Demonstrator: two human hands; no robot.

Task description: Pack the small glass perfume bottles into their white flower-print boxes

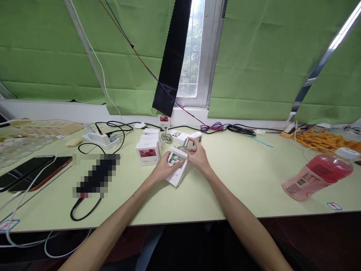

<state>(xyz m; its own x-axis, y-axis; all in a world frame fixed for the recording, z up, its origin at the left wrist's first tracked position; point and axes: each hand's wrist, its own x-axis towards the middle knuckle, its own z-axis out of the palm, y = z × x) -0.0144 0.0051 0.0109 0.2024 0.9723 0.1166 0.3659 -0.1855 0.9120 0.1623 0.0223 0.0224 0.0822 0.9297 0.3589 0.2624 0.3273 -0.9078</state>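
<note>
My left hand is closed around a small white box with a green-and-white flower picture, tilted above the table. At the box's upper end, my right hand has its fingers closed on a glass perfume bottle with a silvery neck; the fingers and the box hide much of it. A second, round glass perfume bottle stands just beyond the box. Left of my hands are several white boxes, the front one with a red flower picture. More white boxes lie behind my hands.
A pink-red drink bottle lies tilted at the right. Phones, a power strip and loose cables occupy the left. Orange pieces are piled at the far right. A black cable bundle runs along the back, below green blinds.
</note>
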